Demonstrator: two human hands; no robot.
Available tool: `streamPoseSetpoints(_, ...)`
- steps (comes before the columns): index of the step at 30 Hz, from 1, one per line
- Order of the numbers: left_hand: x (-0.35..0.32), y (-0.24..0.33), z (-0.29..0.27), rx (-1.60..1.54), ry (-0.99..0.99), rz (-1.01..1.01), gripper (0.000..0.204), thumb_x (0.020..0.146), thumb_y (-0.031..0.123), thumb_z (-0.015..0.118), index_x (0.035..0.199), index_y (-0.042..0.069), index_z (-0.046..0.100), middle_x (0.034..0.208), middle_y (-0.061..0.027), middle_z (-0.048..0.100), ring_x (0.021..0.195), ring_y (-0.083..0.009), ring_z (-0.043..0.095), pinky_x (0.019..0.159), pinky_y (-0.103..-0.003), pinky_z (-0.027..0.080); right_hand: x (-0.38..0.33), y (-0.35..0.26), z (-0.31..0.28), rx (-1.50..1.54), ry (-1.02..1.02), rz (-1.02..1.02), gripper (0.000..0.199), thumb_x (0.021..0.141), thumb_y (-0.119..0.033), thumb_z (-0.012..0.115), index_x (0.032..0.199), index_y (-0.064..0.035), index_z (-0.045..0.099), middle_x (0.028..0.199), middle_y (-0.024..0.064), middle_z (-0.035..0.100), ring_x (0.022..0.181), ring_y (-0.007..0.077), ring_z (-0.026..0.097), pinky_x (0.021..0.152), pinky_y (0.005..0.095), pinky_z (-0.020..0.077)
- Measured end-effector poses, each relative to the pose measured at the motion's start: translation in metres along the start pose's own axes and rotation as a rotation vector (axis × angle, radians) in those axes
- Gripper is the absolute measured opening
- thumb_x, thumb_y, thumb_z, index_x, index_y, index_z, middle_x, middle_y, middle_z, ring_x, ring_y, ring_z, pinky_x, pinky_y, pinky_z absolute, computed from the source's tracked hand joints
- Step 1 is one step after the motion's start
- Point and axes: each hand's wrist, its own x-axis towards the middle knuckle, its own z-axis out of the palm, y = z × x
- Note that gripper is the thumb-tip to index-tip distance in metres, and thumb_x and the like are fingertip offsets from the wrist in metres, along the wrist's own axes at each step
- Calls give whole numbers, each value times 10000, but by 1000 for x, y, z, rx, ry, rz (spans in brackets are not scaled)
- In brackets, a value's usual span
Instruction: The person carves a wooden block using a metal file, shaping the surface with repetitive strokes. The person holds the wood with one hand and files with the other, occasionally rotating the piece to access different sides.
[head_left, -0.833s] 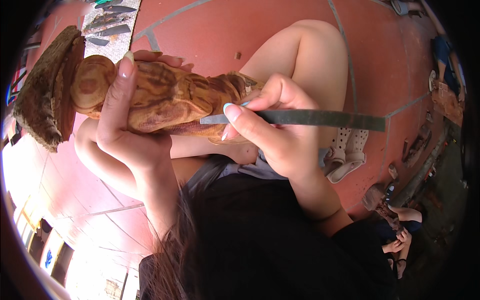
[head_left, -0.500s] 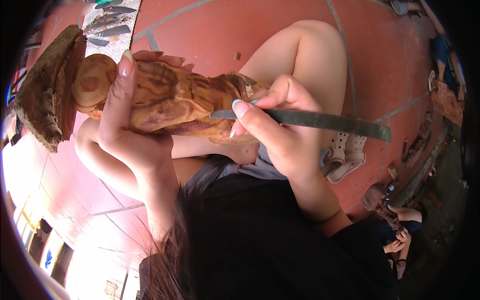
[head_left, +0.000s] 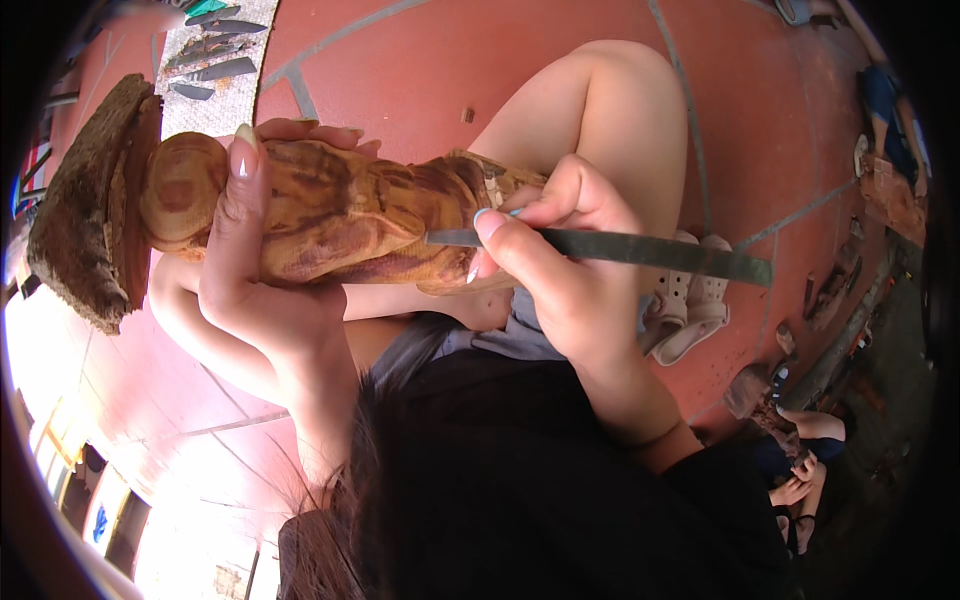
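A carved wooden figure (head_left: pixel 340 215), golden brown with a rough dark bark base at its left end, lies across my lap. My left hand (head_left: pixel 250 270) wraps around its middle, fingers over the top. My right hand (head_left: pixel 560 270) grips a long flat grey metal file (head_left: pixel 640 252), whose tip rests against the carving's right part, near my thumb. The file's handle end sticks out to the right past my hand.
Red tiled floor (head_left: pixel 420 50) lies beyond my bare knee (head_left: pixel 610 110). A mat with several metal blades (head_left: pixel 215 60) is at the top left. Pale sandals (head_left: pixel 690 310) sit under the file. Another seated person (head_left: pixel 800 450) and scattered tools are at the lower right.
The file's tip has slid a little along the carving as my right hand shifted slightly. My left hand keeps its hold on the figure.
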Motion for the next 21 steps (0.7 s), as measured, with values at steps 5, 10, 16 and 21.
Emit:
streamPoseSetpoints(5,-3,6,-2,183,-56,-95,415,992,255,395,1043,-111,584,934,-226,657,878,-337,672,832,-430,537,-3,-5,6,-70,-27,-18,246,849,103,604,770,-48,426,685,96,632,595,109,646,565,231,524)
streamPoseSetpoints(10,-2,2,3,67,5,29,378,932,192,527,840,-165,612,752,-214,662,695,-259,679,664,-324,555,-2,1,2,-31,17,-54,250,845,93,615,763,-49,426,681,100,634,596,110,651,563,227,520)
streamPoseSetpoints(16,-6,6,7,87,33,12,378,922,187,523,830,-169,611,744,-221,659,684,-267,680,660,-325,554,-5,-5,9,-116,-13,-51,244,850,94,601,764,-46,420,666,96,619,595,101,637,558,222,500)
streamPoseSetpoints(21,-5,3,3,80,-8,75,374,920,182,522,820,-167,614,743,-220,659,688,-260,682,656,-319,553,-6,-4,7,-47,36,-34,250,853,99,598,770,-46,411,671,92,609,595,104,639,557,219,499)
